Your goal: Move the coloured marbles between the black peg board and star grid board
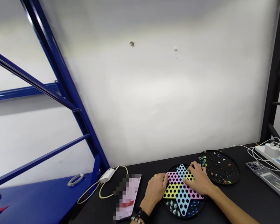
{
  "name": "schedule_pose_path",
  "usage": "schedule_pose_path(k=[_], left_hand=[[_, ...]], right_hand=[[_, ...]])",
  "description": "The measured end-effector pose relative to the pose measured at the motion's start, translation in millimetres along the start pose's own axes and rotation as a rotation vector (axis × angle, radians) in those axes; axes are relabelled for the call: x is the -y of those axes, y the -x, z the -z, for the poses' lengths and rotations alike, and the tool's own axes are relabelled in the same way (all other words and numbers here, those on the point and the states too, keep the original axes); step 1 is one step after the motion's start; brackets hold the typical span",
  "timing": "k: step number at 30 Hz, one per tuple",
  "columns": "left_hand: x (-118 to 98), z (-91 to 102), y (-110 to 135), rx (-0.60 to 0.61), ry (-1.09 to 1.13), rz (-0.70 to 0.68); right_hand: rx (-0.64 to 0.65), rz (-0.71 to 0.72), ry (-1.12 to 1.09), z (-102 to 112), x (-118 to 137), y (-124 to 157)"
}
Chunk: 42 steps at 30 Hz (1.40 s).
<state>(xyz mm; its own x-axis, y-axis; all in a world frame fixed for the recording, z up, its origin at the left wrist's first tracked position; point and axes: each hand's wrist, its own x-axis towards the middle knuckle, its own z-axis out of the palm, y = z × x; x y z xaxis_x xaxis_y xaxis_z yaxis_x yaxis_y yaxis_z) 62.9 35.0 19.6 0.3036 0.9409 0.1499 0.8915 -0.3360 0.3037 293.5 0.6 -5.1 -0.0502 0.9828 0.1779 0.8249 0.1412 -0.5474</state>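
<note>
**A:** What sits closest to the person?

**B:** The left wrist at the bottom edge, with a dark watch [142,214] and a beaded band on it. Just left of it a phone [128,199] lies flat on the black surface [247,196]; its face is blurred out.

**A:** And the hands?

**B:** Both are on a round black game board [183,199] with a star of blue, yellow and pink points full of holes. It lies on the surface right in front of the person. Small marbles [174,207] sit in its rim on the near side.

**A:** How are the hands placed?

**B:** The left hand [155,189] is at the board's left edge, fingers curled against the rim. I cannot tell whether it grips the rim or only rests there. The right hand [199,182] lies palm down over the upper right of the star, fingers stretched out flat, with nothing visibly held.

**A:** What is beyond the fingers?

**B:** A second round black tray [218,169], just beside the board on its far right, with a few coloured marbles scattered in it. The right fingertips reach toward its near edge.

**A:** Further out?

**B:** On the left, a white charger [107,175] with a looped cable. On the right, a flat device [268,179], and behind it a white power strip [274,152] with plugs and cords. Behind everything is a plain white wall [165,93], with a blue metal rack [60,77] at the left.
</note>
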Motion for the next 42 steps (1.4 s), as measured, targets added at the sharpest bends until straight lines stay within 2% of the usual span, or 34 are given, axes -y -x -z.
schedule_pose_path(k=[4, 6, 8, 10, 11, 13, 15, 17, 19, 21, 25, 28, 31, 33, 36, 42], left_hand=[[5.6, 3.1, -5.2, -0.085, 0.116, 0.051], [2.8, 7.6, -9.1, -0.171, 0.192, 0.067], [-9.4, 14.2, -10.7, -0.268, 0.304, 0.033], [-31.7, 21.0, -8.8, -0.314, 0.408, -0.058], [-45.3, 23.5, -6.7, -0.298, 0.403, -0.106], [-72.6, 25.1, -1.4, -0.234, 0.309, -0.19], [-93.9, 21.4, 3.7, -0.172, 0.113, -0.257], [-104.9, 14.5, 7.8, -0.156, -0.041, -0.289], [-106.5, 8.5, 10.9, -0.123, -0.084, -0.312], [-101.9, 7.5, 13.5, -0.092, -0.042, -0.326], [-78.4, 22.8, 16.3, -0.108, 0.124, -0.321], [-44.7, 36.4, 16.1, -0.118, 0.168, -0.206], [-8.1, 40.4, 17.2, 0.095, 0.084, -0.112], [6.4, 39.1, 19.4, 0.153, 0.035, -0.111], [6.7, 37.9, 20.7, 0.138, -0.075, -0.134], [-19.9, 42.0, 7.9, 0.196, -0.244, -0.146]], right_hand=[[-0.028, 0.014, -0.002, 1.2, -1.6, 0.3], [-0.099, 0.05, -0.033, 5.6, 2.0, -0.2], [-0.208, 0.081, -0.154, 11.3, 11.6, -0.5], [-0.254, 0.058, -0.431, 14.8, 26.6, 0.2], [-0.212, 0.009, -0.637, 14.7, 35.0, 1.1], [-0.033, -0.168, -1.11, 10.0, 50.0, 3.4], [0.134, -0.401, -1.512, 1.4, 58.1, 5.3], [0.167, -0.603, -1.718, -7.2, 57.8, 5.4], [0.165, -0.711, -1.756, -12.4, 52.5, 3.8], [0.215, -0.718, -1.741, -13.1, 47.0, 1.8], [0.315, -0.617, -1.727, -6.5, 42.1, -0.2], [0.292, -0.512, -1.741, -1.5, 37.2, -1.7], [0.249, -0.476, -1.744, 0.2, 28.9, -4.2], [0.247, -0.459, -1.731, 0.4, 25.1, -5.1], [0.266, -0.446, -1.689, 2.1, 25.8, -4.1], [0.27, -0.419, -1.602, 6.1, 34.0, 1.0]])
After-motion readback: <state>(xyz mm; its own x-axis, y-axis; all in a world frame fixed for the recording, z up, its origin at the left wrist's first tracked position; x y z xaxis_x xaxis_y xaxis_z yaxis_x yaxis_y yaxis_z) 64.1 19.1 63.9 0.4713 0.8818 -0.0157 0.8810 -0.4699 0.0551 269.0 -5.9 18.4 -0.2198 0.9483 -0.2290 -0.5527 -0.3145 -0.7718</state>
